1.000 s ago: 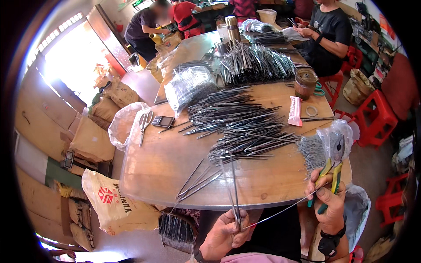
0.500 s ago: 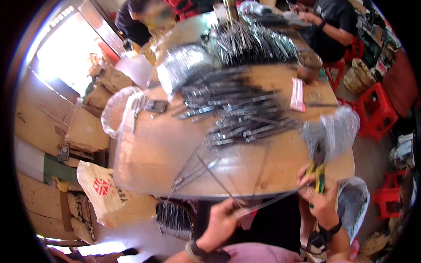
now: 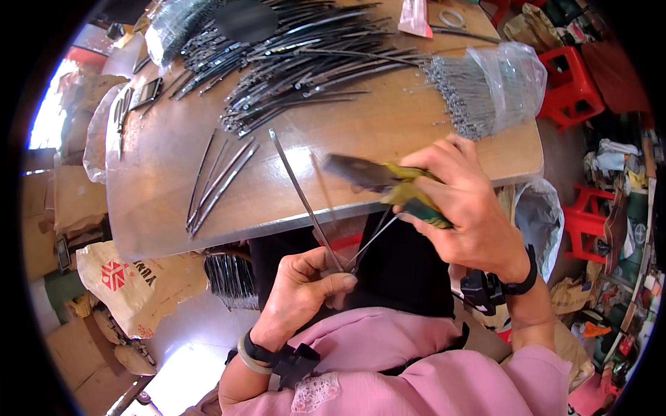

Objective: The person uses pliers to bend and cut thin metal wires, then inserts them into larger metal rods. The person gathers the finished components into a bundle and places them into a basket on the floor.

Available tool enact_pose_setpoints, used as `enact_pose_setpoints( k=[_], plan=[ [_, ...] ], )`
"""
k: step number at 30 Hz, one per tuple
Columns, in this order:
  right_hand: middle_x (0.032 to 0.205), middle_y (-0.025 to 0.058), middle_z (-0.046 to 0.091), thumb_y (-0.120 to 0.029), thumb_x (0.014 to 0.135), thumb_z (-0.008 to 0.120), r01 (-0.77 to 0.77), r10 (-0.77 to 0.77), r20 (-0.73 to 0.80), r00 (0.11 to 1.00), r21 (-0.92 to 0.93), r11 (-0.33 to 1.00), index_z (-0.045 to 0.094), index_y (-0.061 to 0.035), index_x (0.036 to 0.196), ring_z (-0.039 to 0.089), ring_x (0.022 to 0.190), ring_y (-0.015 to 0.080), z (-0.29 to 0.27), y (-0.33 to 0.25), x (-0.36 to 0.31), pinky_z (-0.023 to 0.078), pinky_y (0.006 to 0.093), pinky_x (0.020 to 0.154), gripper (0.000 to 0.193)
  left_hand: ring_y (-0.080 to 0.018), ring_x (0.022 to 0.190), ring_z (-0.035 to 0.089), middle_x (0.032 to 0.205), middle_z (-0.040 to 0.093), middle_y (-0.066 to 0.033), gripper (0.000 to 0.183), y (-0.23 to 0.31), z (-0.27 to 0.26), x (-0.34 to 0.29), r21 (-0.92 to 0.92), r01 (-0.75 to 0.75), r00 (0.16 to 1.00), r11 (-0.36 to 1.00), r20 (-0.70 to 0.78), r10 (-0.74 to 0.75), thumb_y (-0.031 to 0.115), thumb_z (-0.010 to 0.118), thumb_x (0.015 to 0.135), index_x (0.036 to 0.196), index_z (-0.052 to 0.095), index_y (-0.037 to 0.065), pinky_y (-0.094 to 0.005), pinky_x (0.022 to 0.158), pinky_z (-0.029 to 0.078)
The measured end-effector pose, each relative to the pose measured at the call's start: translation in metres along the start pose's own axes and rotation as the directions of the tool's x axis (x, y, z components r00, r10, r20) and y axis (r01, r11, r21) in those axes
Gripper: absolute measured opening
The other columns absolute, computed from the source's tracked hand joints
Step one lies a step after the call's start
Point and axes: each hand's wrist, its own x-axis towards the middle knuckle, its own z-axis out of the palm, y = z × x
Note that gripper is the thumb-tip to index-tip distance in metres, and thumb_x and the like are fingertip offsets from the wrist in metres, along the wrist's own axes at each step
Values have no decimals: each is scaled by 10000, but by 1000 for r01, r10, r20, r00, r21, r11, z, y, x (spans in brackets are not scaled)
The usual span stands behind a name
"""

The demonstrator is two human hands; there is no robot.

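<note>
My left hand is closed near the table's front edge, pinching a long dark metal strip that slants up to the left. My right hand is wrapped around pliers with yellow-green handles, their blurred dark jaws pointing left. A thin wire-like piece spans from my left fingertips to the fingers of my right hand; its exact kind is unclear. Just beyond my left hand, several similar strips lie on the table. A large heap of dark strips spreads across the table behind them.
A clear plastic bag of thin grey wires lies at the table's right. Scissors and a small dark device sit at the left. Below stand a printed paper bag and a bundle of dark strips. Red stools are at right.
The view has tipped down toward my hands. My hands have come closer together above my lap. The pliers have turned from pointing up to pointing left.
</note>
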Motion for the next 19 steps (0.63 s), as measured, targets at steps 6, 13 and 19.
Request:
enact_pose_setpoints(
  k=[6, 13, 19],
  plan=[
    [1055, 94, 588, -52, 638, 758, 42, -50, 121, 991, 69, 997, 627, -16, 850, 576, 966, 277, 17, 3, -3, 330, 494, 1029, 252, -93, 585, 578, 730, 633, -37, 46, -8, -2, -2, -41, 31, 998, 999, 50, -29, -49, 684, 859, 884, 650, -31, -232, 540, 483],
    [1044, 108, 573, -59, 650, 742, 40, -47, 177, 983, 43, 998, 624, -9, 823, 543, 936, 300, 22, 2, -9, 347, 463, 967, 215, -105, 621, 602, 774, 645, -49, 63, -9, -2, -3, -44, 64, 995, 997, 82, -60, -55, 667, 869, 929, 653, -40, -236, 561, 503],
    [938, 109, 550, -65, 694, 653, 62, -68, 116, 991, 52, 997, 643, -32, 837, 580, 871, 266, 25, -3, -14, 344, 440, 884, 147, -212, 1021, 646, 1163, 618, -132, 374, -4, -31, 1, 35, -167, 959, 985, 239, 154, -32, 616, 916, 1281, 642, 44, -272, 922, 514]
  ],
)
